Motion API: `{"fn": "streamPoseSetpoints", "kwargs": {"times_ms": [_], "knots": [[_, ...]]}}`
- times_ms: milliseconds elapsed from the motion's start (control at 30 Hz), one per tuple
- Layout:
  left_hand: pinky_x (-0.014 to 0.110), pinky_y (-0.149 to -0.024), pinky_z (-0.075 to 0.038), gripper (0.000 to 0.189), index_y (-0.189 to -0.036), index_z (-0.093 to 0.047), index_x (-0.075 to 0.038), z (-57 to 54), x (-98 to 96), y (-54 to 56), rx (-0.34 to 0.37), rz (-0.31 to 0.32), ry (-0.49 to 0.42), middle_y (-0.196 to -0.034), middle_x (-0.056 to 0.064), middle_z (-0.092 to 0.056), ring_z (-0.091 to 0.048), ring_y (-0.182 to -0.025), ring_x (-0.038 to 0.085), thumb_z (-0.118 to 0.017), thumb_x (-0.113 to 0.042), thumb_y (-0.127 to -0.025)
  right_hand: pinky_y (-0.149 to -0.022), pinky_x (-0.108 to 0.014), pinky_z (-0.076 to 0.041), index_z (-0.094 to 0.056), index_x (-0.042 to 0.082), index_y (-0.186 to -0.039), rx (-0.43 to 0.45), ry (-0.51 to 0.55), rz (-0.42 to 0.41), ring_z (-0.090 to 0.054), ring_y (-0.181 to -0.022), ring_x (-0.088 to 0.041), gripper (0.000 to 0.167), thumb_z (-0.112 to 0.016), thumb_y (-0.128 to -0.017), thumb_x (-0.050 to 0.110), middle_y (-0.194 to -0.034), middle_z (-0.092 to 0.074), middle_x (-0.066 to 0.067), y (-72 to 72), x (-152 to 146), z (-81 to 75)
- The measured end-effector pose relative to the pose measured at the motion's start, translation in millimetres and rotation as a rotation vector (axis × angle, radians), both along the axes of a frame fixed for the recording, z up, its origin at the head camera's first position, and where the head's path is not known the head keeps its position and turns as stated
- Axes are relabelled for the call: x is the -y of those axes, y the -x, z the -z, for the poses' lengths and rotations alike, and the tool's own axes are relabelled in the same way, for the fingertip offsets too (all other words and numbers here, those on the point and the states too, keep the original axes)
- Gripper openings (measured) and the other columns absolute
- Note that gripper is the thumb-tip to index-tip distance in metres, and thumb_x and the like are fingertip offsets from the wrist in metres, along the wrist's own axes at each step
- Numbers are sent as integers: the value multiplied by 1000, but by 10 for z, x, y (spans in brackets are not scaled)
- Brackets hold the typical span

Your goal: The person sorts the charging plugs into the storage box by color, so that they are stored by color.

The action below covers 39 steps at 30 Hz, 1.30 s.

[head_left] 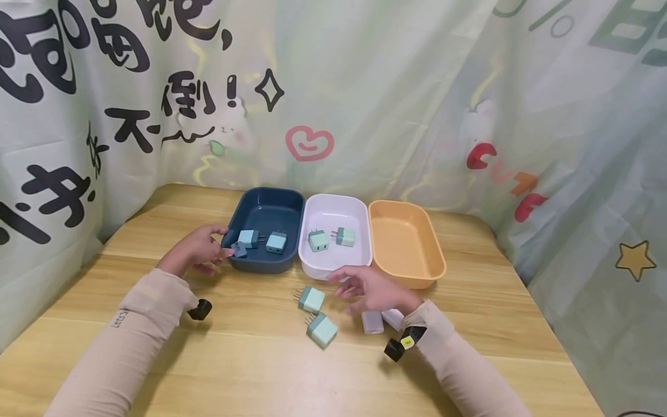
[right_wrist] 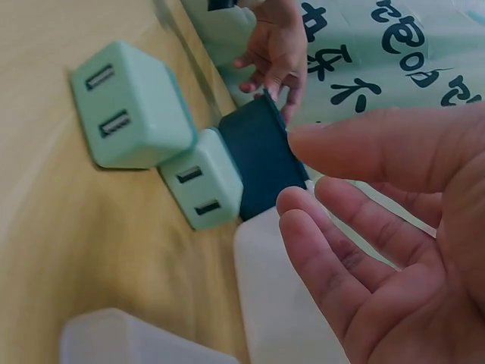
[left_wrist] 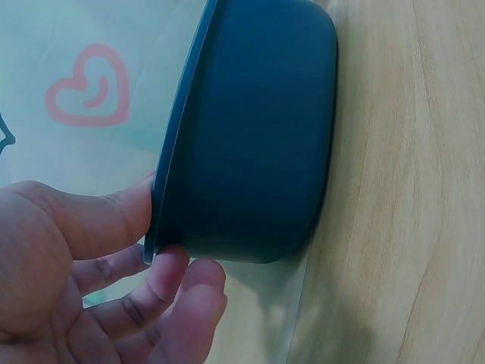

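Note:
My left hand (head_left: 200, 249) is at the left rim of the dark blue container (head_left: 268, 215), thumb and fingers on either side of that rim in the left wrist view. Inside lie two light teal plug chargers (head_left: 276, 242) and a small blue-grey piece (head_left: 238, 249) near my fingertips. My right hand (head_left: 372, 289) holds nothing. Its fingers are loosely bent in front of the white container (head_left: 336, 209), which has two mint chargers (head_left: 318, 240) in it. Left of this hand, a mint charger (head_left: 311, 299) and another charger (head_left: 322, 330) lie on the table.
An orange container (head_left: 403, 237) stands right of the white one, all three in a row on the wooden table (head_left: 250, 359). Two white blocks (head_left: 372, 322) lie partly hidden under my right hand and wrist. A printed curtain (head_left: 365, 104) hangs behind the table.

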State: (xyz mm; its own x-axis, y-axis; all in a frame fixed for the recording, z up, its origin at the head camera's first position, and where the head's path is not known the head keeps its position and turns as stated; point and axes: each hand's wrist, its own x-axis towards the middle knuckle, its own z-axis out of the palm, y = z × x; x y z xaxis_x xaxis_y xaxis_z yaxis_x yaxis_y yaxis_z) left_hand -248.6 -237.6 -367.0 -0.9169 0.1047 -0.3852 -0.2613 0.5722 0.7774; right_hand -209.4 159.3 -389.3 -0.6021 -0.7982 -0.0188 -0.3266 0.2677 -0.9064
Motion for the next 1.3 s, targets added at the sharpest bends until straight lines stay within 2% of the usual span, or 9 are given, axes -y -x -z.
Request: {"fn": "streamPoseSetpoints", "kwargs": {"times_ms": [200, 333, 433, 600, 733, 1100, 1300], "knots": [[41, -67, -57, 72, -150, -21, 0, 14, 1, -1, 5, -6, -1, -110, 23, -51, -57, -102, 38, -65, -12, -94, -93, -39, -50, -50, -6, -130, 11, -30, -30, -59, -108, -38, 62, -73, -74, -14, -122, -57, -24, -68, 57, 91], [41, -67, -57, 73, -150, -22, 0, 29, 1, -3, 8, -7, -2, -108, 22, -52, -57, -102, 37, -66, -13, -93, -89, -38, -52, -54, -2, -127, 17, -60, -35, -61, -106, -34, 58, -75, -74, -11, -115, -62, -20, -109, 90, 167], [41, -67, -57, 72, -149, -23, 0, 31, 0, -6, 9, -8, 0, -108, 22, -52, -57, -102, 38, -66, -13, -93, -87, -35, -53, -56, 1, -125, 15, -84, -44, -62, -104, -30, 58, -78, -72, -9, -116, -63, -15, -137, 119, 210], [41, -68, -58, 72, -149, -23, 0, 17, -7, -6, 11, -10, 3, -108, 22, -53, -57, -102, 38, -67, -13, -93, -84, -31, -53, -60, 8, -123, -17, -164, -47, -62, -99, -18, 62, -82, -68, -6, -114, -62, -2, -198, 168, 229], [41, -68, -57, 72, -149, -22, 0, 2, -11, 0, 7, -7, 0, -108, 22, -52, -57, -102, 38, -66, -13, -93, -83, -30, -52, -61, 11, -122, -24, -205, -41, -60, -95, -12, 62, -83, -67, -6, -108, -62, 3, -229, 186, 237], [41, -67, -57, 73, -150, -22, 0, 4, -1, 12, 6, -2, -2, -108, 22, -52, -57, -102, 38, -66, -12, -93, -76, -24, -52, -62, 14, -122, -124, -266, -46, -59, -88, -6, 61, -84, -67, -2, -101, -61, 10, -244, 240, 264], [41, -67, -57, 71, -149, -22, 0, 14, -4, -3, 2, 1, 7, -107, 22, -52, -57, -101, 38, -66, -13, -94, -73, -23, -52, -64, 16, -113, -148, -285, -37, -59, -83, -5, 52, -83, -68, -2, -95, -61, 10, -245, 273, 296]]}}
